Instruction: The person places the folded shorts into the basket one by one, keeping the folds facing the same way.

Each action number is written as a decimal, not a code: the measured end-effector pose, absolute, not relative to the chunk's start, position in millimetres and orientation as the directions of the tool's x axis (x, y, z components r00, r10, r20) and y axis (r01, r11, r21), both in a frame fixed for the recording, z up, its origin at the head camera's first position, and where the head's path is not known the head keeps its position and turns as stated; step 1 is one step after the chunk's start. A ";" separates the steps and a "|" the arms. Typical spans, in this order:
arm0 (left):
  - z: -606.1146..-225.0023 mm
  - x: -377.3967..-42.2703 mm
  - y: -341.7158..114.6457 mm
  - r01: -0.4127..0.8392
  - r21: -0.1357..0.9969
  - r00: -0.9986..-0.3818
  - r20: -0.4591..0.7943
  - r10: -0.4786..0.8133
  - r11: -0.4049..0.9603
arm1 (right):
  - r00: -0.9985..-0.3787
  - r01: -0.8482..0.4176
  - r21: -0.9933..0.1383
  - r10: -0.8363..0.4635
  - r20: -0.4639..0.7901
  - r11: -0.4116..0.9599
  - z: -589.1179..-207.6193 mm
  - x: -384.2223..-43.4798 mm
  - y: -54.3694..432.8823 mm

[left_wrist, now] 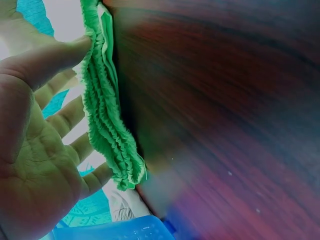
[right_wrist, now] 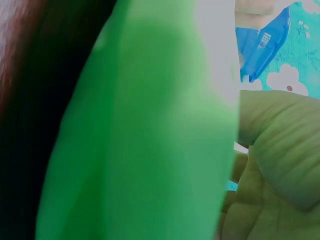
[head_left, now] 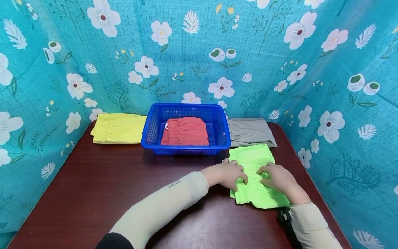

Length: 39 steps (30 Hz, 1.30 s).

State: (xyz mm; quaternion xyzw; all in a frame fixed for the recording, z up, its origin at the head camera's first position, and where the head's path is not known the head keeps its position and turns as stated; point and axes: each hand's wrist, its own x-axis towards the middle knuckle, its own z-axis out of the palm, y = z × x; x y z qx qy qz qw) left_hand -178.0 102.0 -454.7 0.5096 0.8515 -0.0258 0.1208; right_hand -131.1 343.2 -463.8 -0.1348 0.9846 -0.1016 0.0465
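A pair of bright green shorts (head_left: 252, 180) lies folded on the table at the right, its gathered elastic waistband (left_wrist: 100, 100) facing left. My left hand (head_left: 228, 173) rests on the waistband side, fingers spread and fingertips touching the cloth. In the left wrist view, the thumb and fingers of the left hand (left_wrist: 45, 110) are fairly straight against the stacked layers. On the right part of the shorts rests my right hand (head_left: 278, 178), its fingers loosely bent over the fabric. Green cloth (right_wrist: 150, 125) hides part of the right hand (right_wrist: 280, 150) in its wrist view.
A blue plastic basket (head_left: 186, 148) at the back centre holds folded red shorts (head_left: 186, 131). Folded yellow shorts (head_left: 121, 128) lie left of it, and a folded grey garment (head_left: 250, 132) lies right, just behind the green shorts. A flowered curtain (head_left: 192, 52) surrounds the table (head_left: 102, 186).
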 end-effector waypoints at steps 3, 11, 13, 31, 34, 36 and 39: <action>-455.1 -176.9 97.9 0.877 0.087 -0.443 -0.236 0.865 0.473 | -0.959 -0.253 -0.212 -0.274 -0.076 0.944 -464.7 -129.5 338.7; -449.5 -175.0 88.1 0.872 0.091 -0.446 -0.256 0.858 0.481 | -0.956 -0.270 -0.196 -0.287 -0.063 0.943 -463.0 -128.2 328.3; -448.0 -174.8 85.5 0.869 0.089 -0.450 -0.264 0.853 0.486 | -0.953 -0.279 -0.194 -0.295 -0.061 0.940 -462.0 -128.1 324.6; -442.6 -166.3 56.8 0.858 0.127 -0.445 -0.298 0.844 0.497 | -0.950 -0.275 -0.206 -0.299 -0.092 0.939 -458.2 -118.2 292.0; -444.8 -165.5 51.8 0.858 0.127 -0.445 -0.300 0.844 0.497 | -0.946 -0.292 -0.201 -0.313 -0.080 0.935 -458.2 -116.4 287.1; -446.2 -164.8 48.5 0.859 0.125 -0.446 -0.297 0.844 0.497 | -0.944 -0.305 -0.196 -0.323 -0.069 0.932 -458.1 -115.6 283.9; -447.9 -164.0 43.7 0.859 0.118 -0.450 -0.288 0.845 0.498 | -0.941 -0.318 -0.187 -0.334 -0.062 0.929 -457.7 -115.1 279.3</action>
